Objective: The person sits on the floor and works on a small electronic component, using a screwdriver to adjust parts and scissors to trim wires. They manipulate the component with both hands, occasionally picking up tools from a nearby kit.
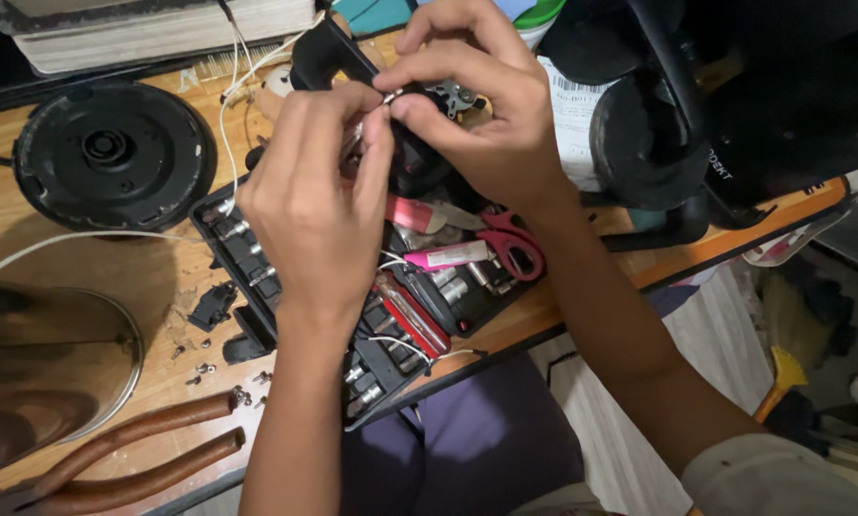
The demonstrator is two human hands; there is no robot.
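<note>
Fingers [376, 119] pinch small metal part [392, 96].

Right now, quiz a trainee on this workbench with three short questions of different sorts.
1. True or false: both hands, the left hand and the right hand, pinch one small metal part between their fingers.
2. What lies right of the open black tool case: A red-handled scissors, B a hammer, C a cup?
3. Fill in: the loose screws lie on the wooden ____.

Key: 1 true; 2 A; 3 table.
</note>
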